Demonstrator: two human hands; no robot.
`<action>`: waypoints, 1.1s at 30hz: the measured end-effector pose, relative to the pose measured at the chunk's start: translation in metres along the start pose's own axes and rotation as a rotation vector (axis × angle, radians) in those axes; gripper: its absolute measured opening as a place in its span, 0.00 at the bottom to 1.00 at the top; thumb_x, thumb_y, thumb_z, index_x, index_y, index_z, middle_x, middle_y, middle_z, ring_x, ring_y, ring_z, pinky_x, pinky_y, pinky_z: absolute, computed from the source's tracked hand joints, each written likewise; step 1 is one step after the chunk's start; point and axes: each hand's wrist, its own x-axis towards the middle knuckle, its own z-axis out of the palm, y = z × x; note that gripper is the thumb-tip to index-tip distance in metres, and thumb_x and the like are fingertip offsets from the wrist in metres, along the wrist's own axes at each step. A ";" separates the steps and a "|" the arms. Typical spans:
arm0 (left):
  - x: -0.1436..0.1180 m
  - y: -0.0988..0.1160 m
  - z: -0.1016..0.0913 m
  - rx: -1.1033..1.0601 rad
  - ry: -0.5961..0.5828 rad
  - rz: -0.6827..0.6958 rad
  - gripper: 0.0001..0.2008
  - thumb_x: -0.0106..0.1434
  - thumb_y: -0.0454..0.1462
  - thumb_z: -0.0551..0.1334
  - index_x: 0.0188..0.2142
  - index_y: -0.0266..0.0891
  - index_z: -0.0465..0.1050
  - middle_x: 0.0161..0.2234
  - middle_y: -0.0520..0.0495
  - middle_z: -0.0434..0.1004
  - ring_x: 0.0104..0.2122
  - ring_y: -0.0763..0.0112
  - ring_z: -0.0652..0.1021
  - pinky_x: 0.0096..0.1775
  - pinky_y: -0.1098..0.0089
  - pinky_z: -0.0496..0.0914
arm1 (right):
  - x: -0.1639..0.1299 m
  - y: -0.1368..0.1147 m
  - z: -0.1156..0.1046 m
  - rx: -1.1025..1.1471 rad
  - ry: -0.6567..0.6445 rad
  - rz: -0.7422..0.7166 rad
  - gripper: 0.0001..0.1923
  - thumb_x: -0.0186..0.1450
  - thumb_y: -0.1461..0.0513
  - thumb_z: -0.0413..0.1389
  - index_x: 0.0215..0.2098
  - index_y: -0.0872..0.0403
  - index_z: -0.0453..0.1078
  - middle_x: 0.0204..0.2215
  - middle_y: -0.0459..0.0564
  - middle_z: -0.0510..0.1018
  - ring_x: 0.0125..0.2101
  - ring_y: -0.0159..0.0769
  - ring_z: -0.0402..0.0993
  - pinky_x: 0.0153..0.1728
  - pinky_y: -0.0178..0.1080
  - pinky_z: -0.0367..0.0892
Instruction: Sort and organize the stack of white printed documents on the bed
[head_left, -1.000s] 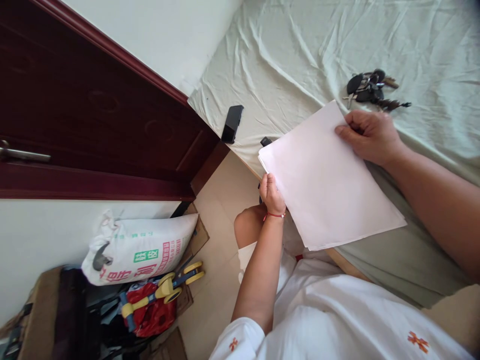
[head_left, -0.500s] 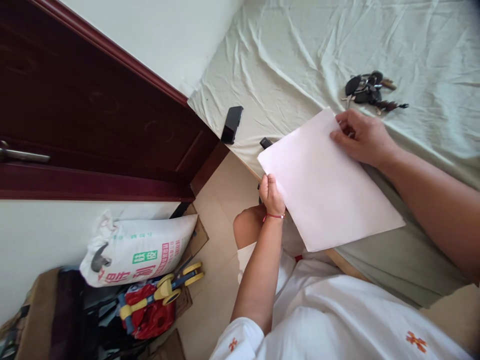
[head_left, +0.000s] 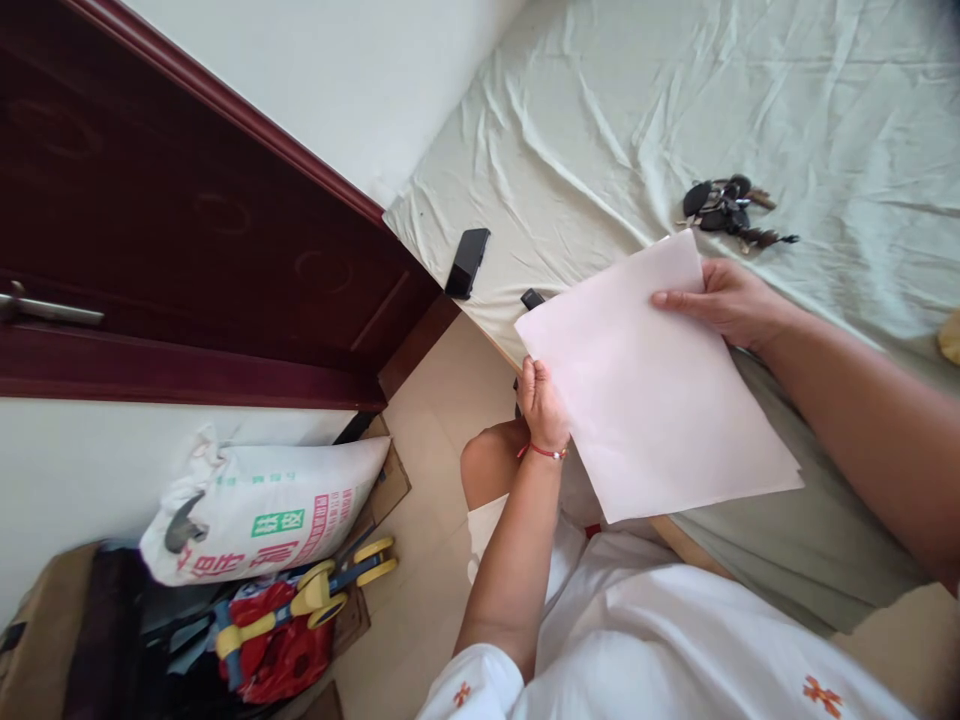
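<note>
Plain white sheets of paper, slightly fanned at the far right and lower right corners, are held between my two hands above the edge of the cloth-covered surface. My left hand grips the left edge, its fingers partly hidden under the sheets. Near the far right corner, my right hand pinches the paper, thumb on top and the other fingers beneath. A small black object lies partly tucked behind the paper's left corner. Just beyond the right hand sits a bunch of keys.
A black phone lies near the left edge of the pale green cloth. A dark red door stands to the left. Below it are a white printed sack and a yellow-and-blue ride-on toy on the floor.
My right hand has shifted its hold, the thumb now lying flat over the paper's top. The sheets have spread slightly apart at the corners. The view has tilted a little.
</note>
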 end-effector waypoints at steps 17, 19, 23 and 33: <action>-0.038 0.032 -0.025 -0.034 -0.228 -0.020 0.24 0.66 0.57 0.64 0.48 0.42 0.78 0.48 0.42 0.83 0.53 0.60 0.80 0.56 0.63 0.72 | 0.008 -0.007 0.000 -0.996 0.113 -0.633 0.17 0.68 0.55 0.56 0.53 0.47 0.77 0.56 0.58 0.78 0.52 0.55 0.77 0.53 0.57 0.72; -0.041 0.035 -0.025 -0.017 -0.285 -0.006 0.24 0.68 0.57 0.62 0.50 0.43 0.78 0.50 0.42 0.82 0.54 0.59 0.79 0.58 0.61 0.72 | -0.003 -0.024 0.013 -1.102 0.081 -0.745 0.20 0.72 0.55 0.51 0.56 0.49 0.77 0.58 0.59 0.77 0.56 0.58 0.74 0.59 0.61 0.66; -0.047 0.039 -0.020 0.022 -0.353 0.024 0.23 0.69 0.57 0.60 0.51 0.43 0.77 0.50 0.41 0.82 0.55 0.58 0.79 0.59 0.60 0.72 | -0.021 -0.043 0.045 -1.208 -0.069 -0.768 0.23 0.75 0.55 0.47 0.63 0.45 0.72 0.59 0.54 0.77 0.59 0.57 0.71 0.59 0.61 0.64; -0.060 0.040 -0.013 0.036 -0.343 0.067 0.22 0.69 0.56 0.61 0.44 0.41 0.77 0.42 0.44 0.82 0.43 0.65 0.79 0.49 0.67 0.72 | -0.021 -0.033 0.069 -1.268 -0.242 -0.599 0.21 0.76 0.56 0.43 0.47 0.53 0.78 0.39 0.57 0.82 0.45 0.50 0.75 0.44 0.48 0.66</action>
